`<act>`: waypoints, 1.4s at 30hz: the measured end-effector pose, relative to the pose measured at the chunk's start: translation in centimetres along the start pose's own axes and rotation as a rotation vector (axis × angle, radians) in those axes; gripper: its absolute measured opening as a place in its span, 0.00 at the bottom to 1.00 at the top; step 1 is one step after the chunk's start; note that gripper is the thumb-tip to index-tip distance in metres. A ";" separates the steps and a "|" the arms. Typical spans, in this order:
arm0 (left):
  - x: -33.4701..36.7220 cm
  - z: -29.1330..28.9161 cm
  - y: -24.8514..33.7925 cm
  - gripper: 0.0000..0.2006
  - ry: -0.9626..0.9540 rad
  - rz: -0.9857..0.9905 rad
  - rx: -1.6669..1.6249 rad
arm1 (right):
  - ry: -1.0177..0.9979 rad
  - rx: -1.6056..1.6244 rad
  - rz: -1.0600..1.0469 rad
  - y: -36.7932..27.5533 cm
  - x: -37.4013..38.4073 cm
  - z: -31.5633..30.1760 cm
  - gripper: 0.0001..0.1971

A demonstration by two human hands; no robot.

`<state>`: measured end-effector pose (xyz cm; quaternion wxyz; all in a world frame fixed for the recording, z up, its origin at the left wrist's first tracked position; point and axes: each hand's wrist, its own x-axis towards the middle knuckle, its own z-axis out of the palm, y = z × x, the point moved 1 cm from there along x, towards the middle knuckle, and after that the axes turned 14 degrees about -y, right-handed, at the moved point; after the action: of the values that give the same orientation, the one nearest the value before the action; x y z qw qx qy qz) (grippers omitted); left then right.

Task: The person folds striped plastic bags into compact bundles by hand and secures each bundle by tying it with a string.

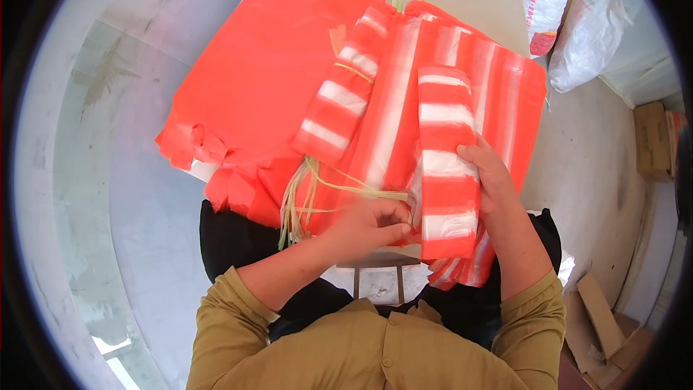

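My right hand (pixel 492 177) grips the right edge of a folded bundle of red-and-white striped plastic bags (pixel 447 133), thumb on top and fingers behind it. Close to the bundle's lower left edge, my left hand (pixel 372 230) is closed in a pinch, slightly blurred; a thin straw-coloured strand seems to be between its fingertips. More loose tie strands (pixel 296 206) trail left of that hand across the pile. Another folded striped bundle (pixel 336 97), with a band (pixel 354 72) around it, lies up and to the left.
Under the bundles spread striped plastic sheets (pixel 393 101) and a wide stack of plain red sheets (pixel 260 58), on a surface over my lap. White sacks (pixel 588 32) stand at the far right. Cardboard boxes (pixel 653 141) and flat cardboard pieces (pixel 600 314) lie along the right side.
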<state>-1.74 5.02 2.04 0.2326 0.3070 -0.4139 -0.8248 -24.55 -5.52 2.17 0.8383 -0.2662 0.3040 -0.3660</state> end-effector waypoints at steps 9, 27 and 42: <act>2.5 2.6 -1.8 0.06 0.175 0.085 -0.270 | -0.135 0.206 0.153 1.6 -0.6 0.6 0.27; 5.1 2.1 -3.9 0.17 0.105 0.316 0.467 | -0.220 0.002 0.360 2.6 -1.2 1.4 0.29; -2.6 -2.8 3.6 0.16 0.007 -0.298 0.366 | -0.245 -0.009 0.370 2.6 -0.9 1.6 0.27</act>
<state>2.53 3.20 4.55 0.0500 0.4047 -0.5057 -0.7603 -22.71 -2.94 1.74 0.9207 -0.2522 0.2449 -0.1695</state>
